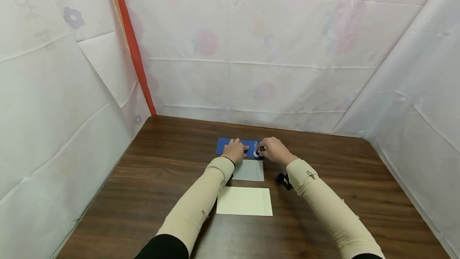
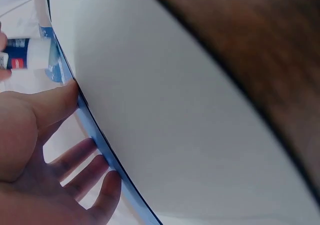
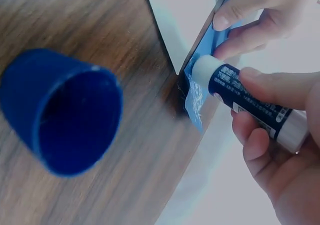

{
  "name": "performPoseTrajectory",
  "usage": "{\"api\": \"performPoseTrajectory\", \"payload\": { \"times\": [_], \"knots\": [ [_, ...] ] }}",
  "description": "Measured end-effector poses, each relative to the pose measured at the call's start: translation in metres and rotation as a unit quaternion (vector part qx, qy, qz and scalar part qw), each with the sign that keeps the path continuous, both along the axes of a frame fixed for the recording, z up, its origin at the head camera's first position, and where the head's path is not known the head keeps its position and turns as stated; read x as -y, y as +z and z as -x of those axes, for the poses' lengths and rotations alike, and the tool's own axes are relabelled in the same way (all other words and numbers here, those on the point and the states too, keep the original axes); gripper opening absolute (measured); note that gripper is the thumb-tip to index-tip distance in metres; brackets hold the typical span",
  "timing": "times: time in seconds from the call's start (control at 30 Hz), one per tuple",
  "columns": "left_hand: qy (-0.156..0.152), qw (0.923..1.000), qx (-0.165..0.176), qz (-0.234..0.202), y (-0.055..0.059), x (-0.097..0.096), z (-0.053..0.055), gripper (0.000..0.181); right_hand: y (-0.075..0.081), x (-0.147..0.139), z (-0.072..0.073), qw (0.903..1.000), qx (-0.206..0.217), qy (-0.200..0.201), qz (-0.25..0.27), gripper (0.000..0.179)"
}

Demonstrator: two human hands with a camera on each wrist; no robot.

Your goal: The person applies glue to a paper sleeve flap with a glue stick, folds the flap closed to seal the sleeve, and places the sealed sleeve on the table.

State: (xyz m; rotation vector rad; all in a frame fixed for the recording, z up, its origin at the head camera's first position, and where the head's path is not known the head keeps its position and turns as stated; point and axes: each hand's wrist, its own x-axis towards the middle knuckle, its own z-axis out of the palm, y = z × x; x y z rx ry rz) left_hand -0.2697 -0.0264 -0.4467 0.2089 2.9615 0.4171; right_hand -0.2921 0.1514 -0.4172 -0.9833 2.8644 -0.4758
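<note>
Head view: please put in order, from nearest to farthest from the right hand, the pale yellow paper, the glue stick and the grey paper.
1. Glue stick: held in the right hand.
2. Grey paper: on the table, left of the hand.
3. Pale yellow paper: also on the table, closest to the person's body.

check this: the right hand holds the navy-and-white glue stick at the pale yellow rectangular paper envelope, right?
Wrong envelope: the right hand holds the navy-and-white glue stick at the blue rectangular paper envelope, as the right wrist view shows.
</note>
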Motion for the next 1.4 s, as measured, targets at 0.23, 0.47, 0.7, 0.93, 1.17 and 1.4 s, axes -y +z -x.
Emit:
{"api": "performPoseTrajectory", "payload": {
  "times": [0.23,0.47,0.7,0.93,1.17,1.4],
  "knots": [
    [0.005,1.0000,-0.003,-0.003,-0.004,0.004,0.004,0.040,0.004,-0.004,0.001,0.9995,0.018,0.018,0.019,0.020],
    [0.004,1.0000,-0.001,-0.006,-0.007,0.003,0.003,0.039,0.005,-0.009,0.015,0.9983,0.011,-0.027,0.050,0.019],
    [-0.008,0.9999,0.002,-0.015,-0.001,0.001,-0.003,0.039,-0.002,-0.004,0.029,0.9965,0.005,-0.073,0.041,0.018],
    [-0.005,0.9999,-0.004,-0.015,0.001,-0.002,-0.001,0.038,-0.005,0.002,0.037,0.9933,0.005,-0.107,0.042,0.019],
    [-0.005,0.9999,-0.001,-0.013,0.000,-0.005,-0.002,0.038,-0.006,0.002,0.032,0.9958,0.001,-0.089,0.022,0.020],
    [0.000,0.9999,0.002,-0.017,0.004,-0.005,-0.006,0.038,-0.002,-0.002,0.021,0.9979,0.029,-0.057,0.016,0.019]
  ]
}}
